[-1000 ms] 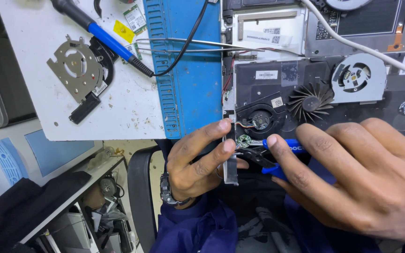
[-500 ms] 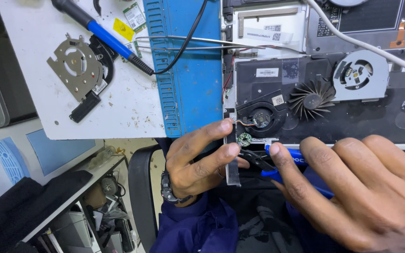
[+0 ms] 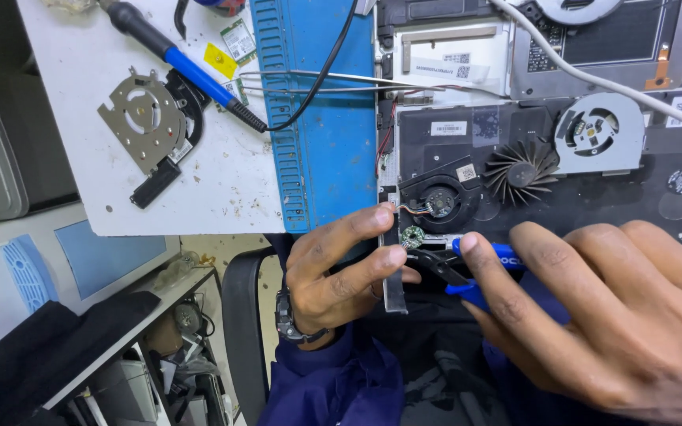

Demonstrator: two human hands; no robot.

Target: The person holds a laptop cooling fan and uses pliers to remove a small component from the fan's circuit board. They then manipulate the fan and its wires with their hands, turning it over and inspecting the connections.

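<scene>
1. left hand (image 3: 333,268): fingers (image 3: 357,229) curled and nearly closed, pinching the near left edge of the opened laptop chassis (image 3: 467,142) between forefinger, middle finger and thumb; fingertips right beside the small round green circuit board (image 3: 413,237).
2. right hand (image 3: 593,315): fingers long and loosely spread, draped over the blue-handled pliers (image 3: 483,268); forefinger lying along the blue handle, grip from below hidden, so firmness of hold not readable.
3. pliers: dark nose pointing left, tip just under the green board, touching or nearly so; cannot tell which. whether the nose is parted or closed also not readable.
4. green board: at the front left corner of the chassis, just below the black fan housing (image 3: 436,197), thin wires leading up to it; between the left fingertips and the pliers tip.
5. loose black fan rotor (image 3: 521,172) just right of the housing; grey fan cover (image 3: 597,134) further right.
6. blue mat (image 3: 317,118) left of chassis; on the white bench (image 3: 222,181) a blue-handled soldering iron (image 3: 183,67) and a grey metal fan plate (image 3: 142,118), well apart from both hands.
7. wristwatch (image 3: 287,315) on left wrist, dark blue sleeve (image 3: 333,386) below.
</scene>
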